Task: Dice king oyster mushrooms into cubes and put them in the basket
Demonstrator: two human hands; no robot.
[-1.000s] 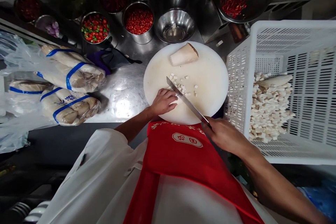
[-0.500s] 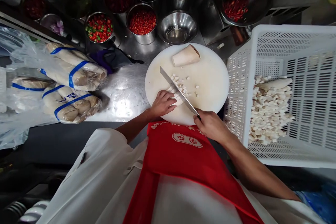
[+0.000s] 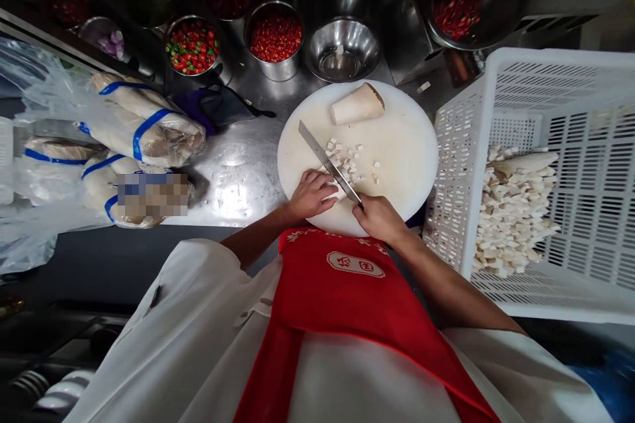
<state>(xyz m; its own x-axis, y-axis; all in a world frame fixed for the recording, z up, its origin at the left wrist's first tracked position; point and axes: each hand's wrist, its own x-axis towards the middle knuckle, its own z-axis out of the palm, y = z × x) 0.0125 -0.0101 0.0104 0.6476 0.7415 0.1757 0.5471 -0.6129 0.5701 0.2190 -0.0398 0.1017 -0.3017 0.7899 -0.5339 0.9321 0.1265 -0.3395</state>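
My right hand [image 3: 378, 218] is closed round the handle of a knife [image 3: 327, 161], whose blade lies slanted across the near part of a round white cutting board [image 3: 397, 152]. My left hand [image 3: 311, 193] rests curled on the board against the blade's left side, fingers pressed on a pale strip that it mostly hides. Several small white cubes [image 3: 350, 162] lie just right of the blade. A thick pale mushroom stem piece [image 3: 357, 104] lies at the board's far side.
A white slotted basket [image 3: 570, 79] at the right holds a heap of diced white pieces [image 3: 510, 211]. Steel bowls of chopped red chilli [image 3: 275, 36], mixed peppers [image 3: 192, 46] and dried chilli [image 3: 459, 6] line the back. Bagged mushrooms [image 3: 143, 125] lie at the left on the steel counter [image 3: 238, 172].
My right hand has moved left and forward onto the board's near edge, pushing the knife further across the board. The left hand has stayed in place against the blade.
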